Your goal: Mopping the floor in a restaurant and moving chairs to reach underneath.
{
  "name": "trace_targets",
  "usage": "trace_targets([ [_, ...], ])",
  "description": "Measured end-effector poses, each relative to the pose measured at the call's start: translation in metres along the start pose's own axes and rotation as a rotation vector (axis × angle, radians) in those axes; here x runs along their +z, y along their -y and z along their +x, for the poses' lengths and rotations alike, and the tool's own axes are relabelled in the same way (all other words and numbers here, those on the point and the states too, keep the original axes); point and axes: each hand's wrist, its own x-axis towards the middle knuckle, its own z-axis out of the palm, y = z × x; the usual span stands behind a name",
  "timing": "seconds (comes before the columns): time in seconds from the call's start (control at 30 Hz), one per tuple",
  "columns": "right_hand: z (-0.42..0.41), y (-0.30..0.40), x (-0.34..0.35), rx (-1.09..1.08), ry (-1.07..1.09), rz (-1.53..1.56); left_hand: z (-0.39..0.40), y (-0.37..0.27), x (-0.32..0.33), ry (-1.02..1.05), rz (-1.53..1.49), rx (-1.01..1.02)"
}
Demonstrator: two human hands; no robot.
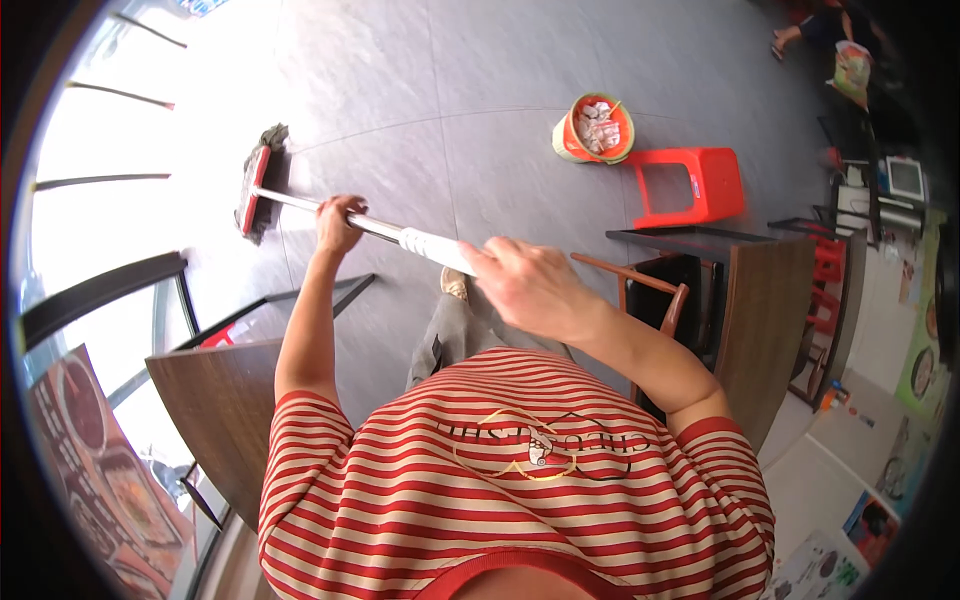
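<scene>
Both my hands grip a flat floor mop. My left hand is closed around the metal lower part of its pole. Higher up, my right hand is wrapped over the white grip near the pole's top end, which the hand hides. The pole slants down and away to the left. At its far end, the red mop head with a dark grey fringe rests on the grey tiled floor, beside a bright glare.
A waste bin with a red liner and crumpled paper stands beside a red plastic stool. Wooden tables flank me, left and right. A wooden-armed chair is at the right table. Another person's leg shows at far right.
</scene>
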Motion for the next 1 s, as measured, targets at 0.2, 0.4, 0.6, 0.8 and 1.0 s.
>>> trace_targets([
  [0.2, -0.058, -0.074, -0.089, 0.422, -0.748, 0.664, 0.077, -0.168, 0.01, -0.16, -0.296, 0.171],
  [0.4, -0.12, -0.284, -0.038, 1.046, -0.928, 1.246, 0.17, -0.218, -0.061, -0.438, -0.659, -0.097],
  [0.6, -0.21, -0.522, 0.08, 1.331, -1.53, 2.055, 0.192, -0.215, -0.064, -0.569, -0.583, -0.166],
  [0.8, -0.279, -0.677, 0.127, 1.698, -1.83, 1.904, 0.218, -0.205, -0.061, -0.515, -0.299, -0.217],
  [1.0, -0.291, -0.75, 0.134, 1.632, -2.093, 2.001, 0.221, -0.191, -0.091, -0.51, -0.449, -0.503],
])
